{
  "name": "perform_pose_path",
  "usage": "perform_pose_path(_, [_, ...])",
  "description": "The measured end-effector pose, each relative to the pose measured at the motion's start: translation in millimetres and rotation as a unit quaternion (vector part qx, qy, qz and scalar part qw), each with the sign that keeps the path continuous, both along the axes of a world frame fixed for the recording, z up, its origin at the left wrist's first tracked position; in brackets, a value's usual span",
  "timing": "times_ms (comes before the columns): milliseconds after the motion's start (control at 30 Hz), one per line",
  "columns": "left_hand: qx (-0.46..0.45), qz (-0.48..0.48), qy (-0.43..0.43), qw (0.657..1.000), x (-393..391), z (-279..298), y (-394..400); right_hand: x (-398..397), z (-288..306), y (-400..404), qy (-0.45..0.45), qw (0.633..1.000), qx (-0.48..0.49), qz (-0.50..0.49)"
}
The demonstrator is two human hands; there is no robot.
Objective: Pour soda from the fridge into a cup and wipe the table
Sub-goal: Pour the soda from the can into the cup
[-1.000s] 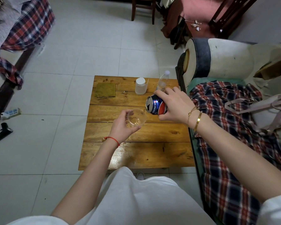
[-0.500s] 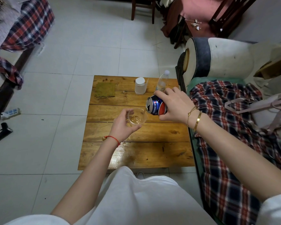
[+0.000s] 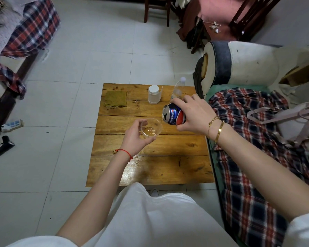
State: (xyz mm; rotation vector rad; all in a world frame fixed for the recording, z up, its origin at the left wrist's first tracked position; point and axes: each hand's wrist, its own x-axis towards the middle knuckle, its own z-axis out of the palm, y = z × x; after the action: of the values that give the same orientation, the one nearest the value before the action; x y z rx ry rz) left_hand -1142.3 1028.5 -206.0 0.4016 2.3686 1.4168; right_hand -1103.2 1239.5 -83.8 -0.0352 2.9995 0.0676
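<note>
My right hand [image 3: 192, 115] grips a blue and red soda can [image 3: 173, 114], tipped on its side with its open top facing left, just above the rim of a clear plastic cup [image 3: 151, 129]. My left hand [image 3: 135, 138] holds that cup from the left, above the wooden table [image 3: 150, 166]. A little pale liquid lies in the cup's bottom. A green cloth [image 3: 115, 101] lies flat at the table's far left corner.
A white-lidded jar [image 3: 154, 94] and a clear water bottle [image 3: 177, 89] stand at the table's far edge. A sofa with a plaid blanket [image 3: 253, 157] runs along the right. Tiled floor lies to the left, with a black tool [image 3: 2, 147] on it.
The can stays tipped over the cup. Both hands have held almost still, and a little more liquid shows in the cup.
</note>
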Motion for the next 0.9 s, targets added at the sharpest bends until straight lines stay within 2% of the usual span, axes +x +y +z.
perform_pose_path(900, [0.002,-0.005,-0.001,1.0,8.1,7.1,2.9,4.4,4.6,-6.0,-0.001,1.0,0.005,0.007])
